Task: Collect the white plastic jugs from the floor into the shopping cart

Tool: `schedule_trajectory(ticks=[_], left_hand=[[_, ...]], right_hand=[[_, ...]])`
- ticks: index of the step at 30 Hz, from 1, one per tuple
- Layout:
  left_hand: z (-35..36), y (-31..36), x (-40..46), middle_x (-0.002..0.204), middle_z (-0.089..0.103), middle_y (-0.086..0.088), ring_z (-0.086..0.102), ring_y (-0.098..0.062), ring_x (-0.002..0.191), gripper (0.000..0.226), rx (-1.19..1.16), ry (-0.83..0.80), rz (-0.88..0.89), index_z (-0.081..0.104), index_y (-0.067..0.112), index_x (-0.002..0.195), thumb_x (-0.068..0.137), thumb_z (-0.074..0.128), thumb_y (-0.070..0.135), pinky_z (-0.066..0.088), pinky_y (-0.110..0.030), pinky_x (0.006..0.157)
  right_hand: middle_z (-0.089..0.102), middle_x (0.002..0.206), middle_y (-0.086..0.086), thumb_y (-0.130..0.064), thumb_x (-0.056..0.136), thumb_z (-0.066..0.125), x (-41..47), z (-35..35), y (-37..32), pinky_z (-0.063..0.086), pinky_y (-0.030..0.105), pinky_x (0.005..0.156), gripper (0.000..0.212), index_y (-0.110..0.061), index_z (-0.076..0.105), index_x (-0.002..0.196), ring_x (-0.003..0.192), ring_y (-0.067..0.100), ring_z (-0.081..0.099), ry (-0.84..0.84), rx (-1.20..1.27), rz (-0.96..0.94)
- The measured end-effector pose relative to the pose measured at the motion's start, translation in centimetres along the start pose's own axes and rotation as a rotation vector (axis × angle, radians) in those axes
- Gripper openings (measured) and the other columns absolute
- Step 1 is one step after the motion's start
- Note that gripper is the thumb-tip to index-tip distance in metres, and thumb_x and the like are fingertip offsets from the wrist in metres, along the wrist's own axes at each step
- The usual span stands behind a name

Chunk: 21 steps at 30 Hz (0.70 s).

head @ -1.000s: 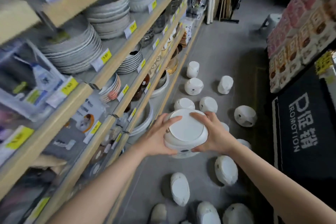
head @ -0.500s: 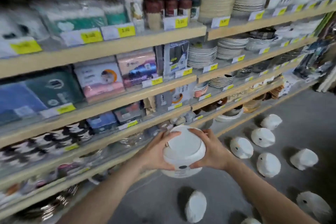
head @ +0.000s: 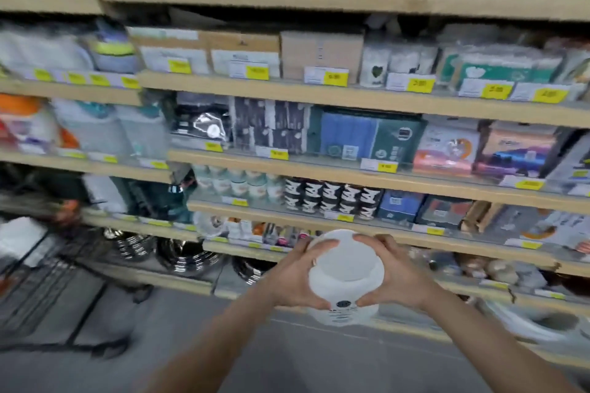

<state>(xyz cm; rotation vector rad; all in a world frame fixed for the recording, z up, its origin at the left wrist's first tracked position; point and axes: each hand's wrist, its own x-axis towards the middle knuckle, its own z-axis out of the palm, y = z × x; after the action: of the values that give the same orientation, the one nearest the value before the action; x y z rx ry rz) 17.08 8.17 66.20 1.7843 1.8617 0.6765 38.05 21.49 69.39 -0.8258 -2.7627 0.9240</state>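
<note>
I hold one white plastic jug (head: pixel 346 277) in front of me at the lower middle of the view, its flat base turned toward me. My left hand (head: pixel 295 276) grips its left side and my right hand (head: pixel 394 274) grips its right side, fingers curled over the rim. A dark wire shopping cart (head: pixel 41 277) stands at the lower left, blurred, with its frame and wheels on the grey floor. No other jugs are in view.
Wooden store shelves (head: pixel 351 99) fill the view ahead, packed with boxes, jars and packets behind yellow price tags. Shiny metal pots (head: pixel 185 254) sit on the lowest shelf by the cart. Grey floor (head: pixel 287 360) lies below my arms.
My view has swung left along the shelves. The jugs on the floor have left the view and the cart has come in at the left. Both hands keep hold of the jug.
</note>
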Motion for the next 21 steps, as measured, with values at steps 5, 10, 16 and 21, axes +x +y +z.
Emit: schedule_trajectory(ticks=[5,10,16,21], left_hand=[[-8.5,-6.4,-10.0,0.148,0.025,0.013,0.009,-0.011,0.140,0.106,0.029,0.118,-0.119,0.016,0.037,0.147,0.064,0.083,0.041,0.015,-0.027,0.114],[-14.4,-12.9,-18.0,0.145,0.026,-0.001,0.027,-0.021,0.134,0.109,0.035,0.241,-0.269,0.019,0.040,0.145,0.058,0.084,0.045,0.031,-0.032,0.111],[-20.1,-19.6,-24.6,0.139,0.031,0.000,0.027,-0.012,0.129,0.107,0.033,0.371,-0.354,0.022,0.031,0.146,0.061,0.086,0.032,0.026,-0.023,0.109],[-24.7,-26.0,-28.1,0.136,0.030,0.006,0.033,-0.010,0.126,0.106,0.025,0.483,-0.493,0.021,0.045,0.141,0.057,0.085,0.042,0.029,-0.026,0.111]], right_hand=[[0.025,0.131,-0.009,-0.052,0.050,0.087,7.3,6.1,-11.2,0.029,0.032,0.107,0.106,-0.058,0.017,0.129,0.122,0.008,0.026,-0.108,0.010,-0.168],[0.026,0.131,-0.012,-0.055,0.048,0.085,14.6,11.5,-20.3,0.029,0.029,0.104,0.104,-0.065,0.015,0.124,0.125,0.008,0.026,-0.220,-0.001,-0.311],[0.026,0.128,-0.015,-0.067,0.040,0.079,23.2,18.2,-28.7,0.027,0.038,0.112,0.105,-0.074,0.011,0.119,0.129,0.009,0.027,-0.329,-0.018,-0.449],[0.027,0.127,-0.008,-0.052,0.047,0.087,31.5,22.7,-35.7,0.029,0.031,0.109,0.110,-0.057,0.019,0.132,0.124,0.011,0.030,-0.432,-0.013,-0.558]])
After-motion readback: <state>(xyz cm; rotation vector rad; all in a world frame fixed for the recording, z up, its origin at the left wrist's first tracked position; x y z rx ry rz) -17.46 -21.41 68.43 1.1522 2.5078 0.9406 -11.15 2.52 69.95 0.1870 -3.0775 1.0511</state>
